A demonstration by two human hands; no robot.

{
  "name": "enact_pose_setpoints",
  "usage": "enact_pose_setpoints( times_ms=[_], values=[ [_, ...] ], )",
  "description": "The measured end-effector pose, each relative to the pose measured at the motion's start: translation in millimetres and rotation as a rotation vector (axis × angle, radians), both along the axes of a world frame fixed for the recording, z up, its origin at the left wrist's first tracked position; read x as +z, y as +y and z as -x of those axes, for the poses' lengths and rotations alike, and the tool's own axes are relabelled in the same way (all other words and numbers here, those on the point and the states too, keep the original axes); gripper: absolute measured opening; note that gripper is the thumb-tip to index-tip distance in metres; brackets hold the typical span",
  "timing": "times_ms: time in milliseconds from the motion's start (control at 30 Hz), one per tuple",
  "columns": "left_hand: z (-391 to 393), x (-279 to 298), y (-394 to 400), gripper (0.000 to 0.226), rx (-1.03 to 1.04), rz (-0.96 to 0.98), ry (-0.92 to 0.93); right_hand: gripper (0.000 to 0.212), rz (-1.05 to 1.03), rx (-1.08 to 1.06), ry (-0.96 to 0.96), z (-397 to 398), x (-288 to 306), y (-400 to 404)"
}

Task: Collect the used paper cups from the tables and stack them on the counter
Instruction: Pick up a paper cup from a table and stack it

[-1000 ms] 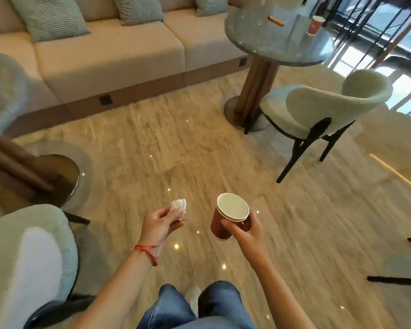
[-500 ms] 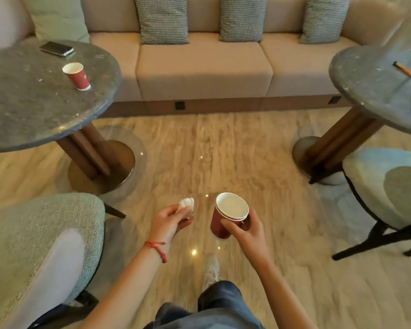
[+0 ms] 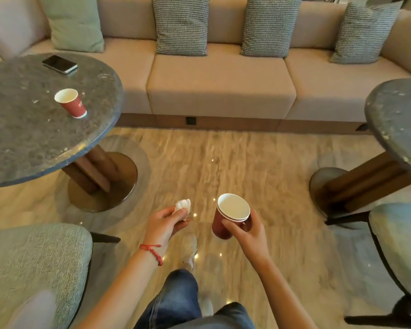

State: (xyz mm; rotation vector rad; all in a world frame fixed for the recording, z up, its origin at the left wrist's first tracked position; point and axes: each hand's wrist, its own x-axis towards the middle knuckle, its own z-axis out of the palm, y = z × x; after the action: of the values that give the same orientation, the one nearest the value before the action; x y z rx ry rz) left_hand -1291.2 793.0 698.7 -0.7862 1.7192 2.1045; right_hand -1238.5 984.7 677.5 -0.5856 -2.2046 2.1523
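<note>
My right hand (image 3: 248, 230) grips a small stack of red paper cups (image 3: 226, 217) with white insides, nested one in another, held upright over the floor. My left hand (image 3: 166, 222) pinches a crumpled white tissue (image 3: 183, 205). On the round grey stone table (image 3: 22, 143) at the left stands one more red paper cup (image 3: 71, 103), upright, well away from both hands.
A black phone (image 3: 59, 64) lies at the far side of the left table. A beige sofa (image 3: 221, 84) with cushions runs across the back. A second round table (image 3: 399, 124) is at the right. Padded chairs (image 3: 31, 269) stand at lower left and lower right (image 3: 401, 245).
The view has swung left and moved closer to the sofa: the left table with its cup now fills the upper left. Both hands keep their hold on the tissue and the cups.
</note>
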Motion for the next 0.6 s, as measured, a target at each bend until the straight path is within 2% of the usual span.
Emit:
enact_pose_setpoints(
  times_ms=[400, 600],
  values=[
    [226, -8, -7, 0.01, 0.089, -0.04, 0.028, 0.045, -0.014, 0.037, 0.022, 240, 3, 1],
    [305, 1, -19, 0.009, 0.128, -0.026, 0.024, 0.047, -0.013, 0.091, 0.026, 326, 12, -8]
  ],
)
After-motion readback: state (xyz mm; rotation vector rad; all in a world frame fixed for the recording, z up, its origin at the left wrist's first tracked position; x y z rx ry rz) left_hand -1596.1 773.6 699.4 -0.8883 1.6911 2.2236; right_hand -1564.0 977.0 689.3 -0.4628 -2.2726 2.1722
